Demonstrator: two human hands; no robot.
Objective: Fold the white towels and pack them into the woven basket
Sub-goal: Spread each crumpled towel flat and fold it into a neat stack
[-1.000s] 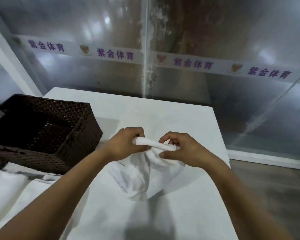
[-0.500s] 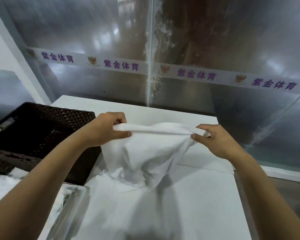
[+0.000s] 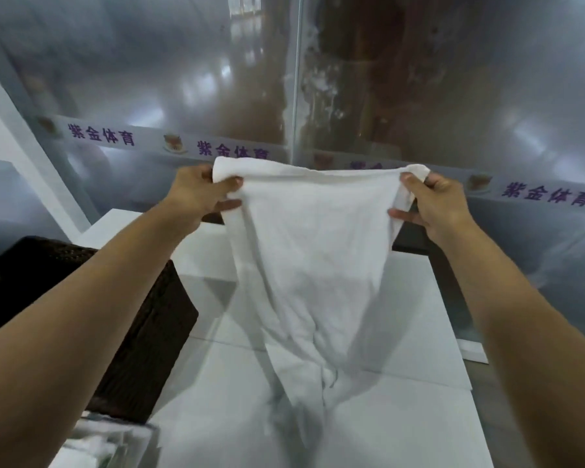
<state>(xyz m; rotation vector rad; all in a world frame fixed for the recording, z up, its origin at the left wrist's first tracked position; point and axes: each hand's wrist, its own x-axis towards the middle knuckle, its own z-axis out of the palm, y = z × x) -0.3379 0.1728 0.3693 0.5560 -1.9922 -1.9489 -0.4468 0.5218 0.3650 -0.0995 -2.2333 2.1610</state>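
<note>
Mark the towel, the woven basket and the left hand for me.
white towel (image 3: pixel 311 251): head view, middle of the hanging cloth.
woven basket (image 3: pixel 146 336): head view, its near right side wall.
left hand (image 3: pixel 200 194): head view, back of the hand gripping the towel's top corner.

Soft matt cloth towel (image 3: pixel 304 251), rough dark woven basket (image 3: pixel 156 319), smooth matt table (image 3: pixel 402 427)

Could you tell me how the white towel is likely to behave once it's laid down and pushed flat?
The white towel looks floppy: it sags between the left hand and right hand. It probably bunches if pushed, given its creased lower end, and seems light, since pinches carry it.
</note>
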